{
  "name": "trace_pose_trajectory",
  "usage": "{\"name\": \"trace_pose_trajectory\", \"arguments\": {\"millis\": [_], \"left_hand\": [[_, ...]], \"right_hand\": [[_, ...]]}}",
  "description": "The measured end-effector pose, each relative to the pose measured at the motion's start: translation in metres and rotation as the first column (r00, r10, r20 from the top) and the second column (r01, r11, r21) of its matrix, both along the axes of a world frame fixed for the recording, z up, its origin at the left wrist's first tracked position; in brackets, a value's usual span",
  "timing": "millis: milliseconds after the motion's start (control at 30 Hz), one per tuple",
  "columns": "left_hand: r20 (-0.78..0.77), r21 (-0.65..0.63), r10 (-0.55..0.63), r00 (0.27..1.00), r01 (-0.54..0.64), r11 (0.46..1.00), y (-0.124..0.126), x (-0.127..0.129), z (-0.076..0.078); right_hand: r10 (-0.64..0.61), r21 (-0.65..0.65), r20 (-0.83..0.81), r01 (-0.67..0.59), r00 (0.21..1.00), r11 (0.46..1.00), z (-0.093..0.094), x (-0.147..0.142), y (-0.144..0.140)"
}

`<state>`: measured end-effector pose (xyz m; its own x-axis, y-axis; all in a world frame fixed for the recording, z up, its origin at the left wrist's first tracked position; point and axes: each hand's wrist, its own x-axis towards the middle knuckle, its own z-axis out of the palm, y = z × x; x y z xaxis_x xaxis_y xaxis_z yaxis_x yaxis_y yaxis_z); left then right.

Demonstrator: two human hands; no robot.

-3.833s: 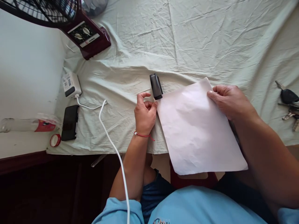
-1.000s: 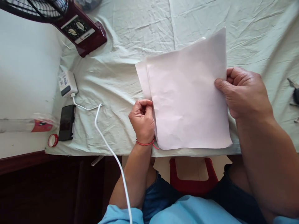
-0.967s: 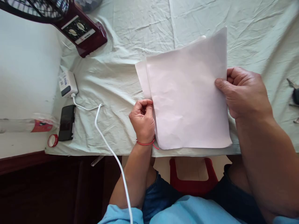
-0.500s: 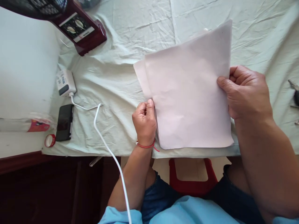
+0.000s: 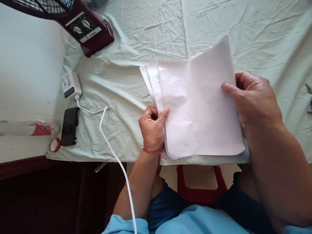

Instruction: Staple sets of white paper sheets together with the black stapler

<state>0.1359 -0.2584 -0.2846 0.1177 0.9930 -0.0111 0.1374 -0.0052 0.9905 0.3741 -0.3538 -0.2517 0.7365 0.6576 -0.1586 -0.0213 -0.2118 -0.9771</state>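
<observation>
A stack of white paper sheets (image 5: 197, 107) stands lifted over the pale green cloth (image 5: 146, 35), its lower edge near the table's front. My left hand (image 5: 153, 128), with a red thread at the wrist, pinches the sheets' left edge, thumb on top. My right hand (image 5: 252, 97) grips the right edge, thumb across the front sheet. The sheets fan apart at the top left, showing three offset edges. The black stapler seen earlier is hidden behind the paper.
A dark red fan base (image 5: 87, 27) stands at the back left. A white charger (image 5: 70, 85) with a white cable (image 5: 114, 156), a black phone (image 5: 69, 126), a plastic bottle (image 5: 31, 128) and a red tape roll (image 5: 54, 145) lie at left. A red stool (image 5: 202, 187) is below.
The sheets were lifted from flat on the cloth and now cover the stapler. In the last half second their top left edges fanned apart and my left thumb moved onto the front sheet.
</observation>
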Motion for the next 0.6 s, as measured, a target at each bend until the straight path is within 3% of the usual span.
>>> {"name": "trace_pose_trajectory", "arguments": {"millis": [100,267,433,600], "left_hand": [[0.059,0.012,-0.015,0.998,0.014,1.000,-0.0018,0.0011,0.0013],[0.125,0.049,-0.050,0.991,0.044,0.998,-0.0038,0.0026,0.0009],[0.118,0.078,-0.020,0.993,0.011,0.997,-0.0034,0.0037,0.0003],[0.064,0.192,0.014,0.998,-0.026,0.981,-0.0043,0.0050,0.0023]], "right_hand": [[0.023,-0.028,0.019,-0.023,1.000,0.999,-0.0017,0.0041,-0.0021],[-0.013,0.046,-0.009,0.013,1.000,0.999,-0.0012,0.0043,-0.0015],[-0.012,0.105,-0.057,0.018,0.998,0.994,0.0031,0.0012,0.0000],[-0.024,0.176,-0.036,0.030,0.999,0.984,0.0027,0.0014,-0.0006]]}}
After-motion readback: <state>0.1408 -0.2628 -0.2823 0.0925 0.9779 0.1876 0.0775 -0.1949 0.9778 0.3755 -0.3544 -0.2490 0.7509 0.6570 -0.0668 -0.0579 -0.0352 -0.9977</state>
